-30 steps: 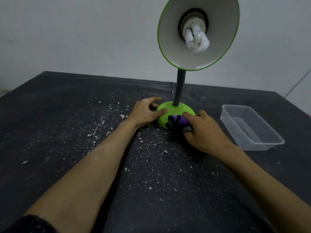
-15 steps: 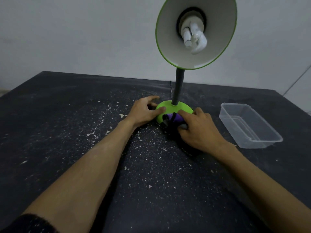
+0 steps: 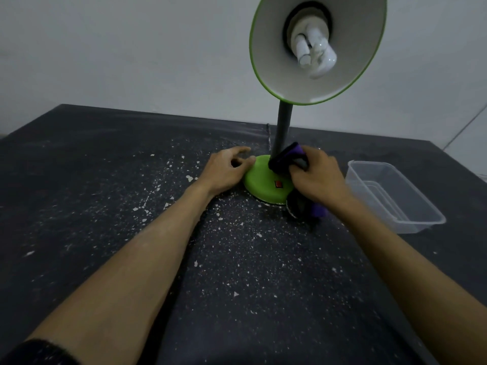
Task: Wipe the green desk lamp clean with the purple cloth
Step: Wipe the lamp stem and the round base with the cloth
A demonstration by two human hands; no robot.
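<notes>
Clear plastic, the tub (image 3: pixel 395 196) sits on the bench (image 3: pixel 105 180) to my right, just beside my right hand (image 3: pixel 316 177), and I see nothing in it. Black and scuffed, the bench is speckled all over with pale flecks and dust, thickest in front of the lamp (image 3: pixel 266 180). Behind it rises a plain grey-white wall (image 3: pixel 131 48).

The lamp stands upright near the middle of the bench, its green base round with a small red switch (image 3: pixel 278 184) on top, a dark stem rising to a green-rimmed shade that tilts towards me with a white bulb (image 3: pixel 313 54) inside. My right grip is pinched shut on the cloth (image 3: pixel 287 158), bunched against the foot of the stem on the base; a loose end hangs below my wrist onto the bench. My left hand (image 3: pixel 226 171) rests at the left edge of the base, fingers loosely curled, thumb against the rim, holding nothing.
</notes>
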